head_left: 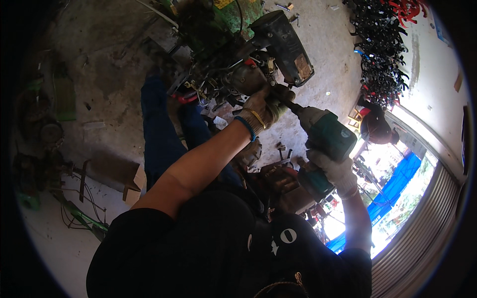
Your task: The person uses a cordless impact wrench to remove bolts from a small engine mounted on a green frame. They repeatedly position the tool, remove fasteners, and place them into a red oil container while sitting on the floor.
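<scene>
My right hand (334, 171), in a pale work glove, is wrapped around the handle of a teal cordless impact wrench (329, 130). The wrench's dark socket end (293, 106) points up and left at a greasy engine (248, 78). Beside that end my left hand (262, 108), gloved too, is closed at the engine's side; its fingertips and what they grip are hidden. Just beyond stands a black box-shaped housing (284, 47) fixed to the machine.
Green machine body (243, 20) stands at the top. A toolbox-like container (285, 186) sits nearer me. Many black parts (380, 54) hang or pile along the right wall. A cardboard box (130, 186) and green metal frame (82, 216) lie left. A roller shutter (422, 238) edges the bright doorway.
</scene>
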`<state>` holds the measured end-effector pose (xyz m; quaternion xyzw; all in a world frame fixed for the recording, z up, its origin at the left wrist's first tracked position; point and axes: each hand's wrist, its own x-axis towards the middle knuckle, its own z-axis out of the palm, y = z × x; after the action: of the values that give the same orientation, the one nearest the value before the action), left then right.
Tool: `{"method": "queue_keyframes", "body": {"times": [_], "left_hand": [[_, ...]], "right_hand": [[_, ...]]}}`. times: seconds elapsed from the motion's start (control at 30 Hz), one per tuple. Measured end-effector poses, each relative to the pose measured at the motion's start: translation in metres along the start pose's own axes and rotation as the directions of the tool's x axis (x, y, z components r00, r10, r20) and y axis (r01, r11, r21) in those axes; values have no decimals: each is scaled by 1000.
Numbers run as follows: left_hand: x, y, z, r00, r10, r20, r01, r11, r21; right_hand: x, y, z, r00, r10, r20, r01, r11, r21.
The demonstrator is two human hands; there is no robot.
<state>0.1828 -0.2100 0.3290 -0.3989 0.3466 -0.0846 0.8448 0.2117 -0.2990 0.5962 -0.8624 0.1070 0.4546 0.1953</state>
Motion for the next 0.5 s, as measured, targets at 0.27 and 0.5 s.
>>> {"method": "queue_keyframes", "body": {"times": [0.27,0.5], "left_hand": [[-9,4,-3,974,-162,157,170,985,-42],[-26,-9,12,971,-208,119,213,977,-27]], "right_hand": [[-8,31,13,991,-132,-25,132,991,2],[-31,44,19,976,-188,-112,176,978,-109]]}}
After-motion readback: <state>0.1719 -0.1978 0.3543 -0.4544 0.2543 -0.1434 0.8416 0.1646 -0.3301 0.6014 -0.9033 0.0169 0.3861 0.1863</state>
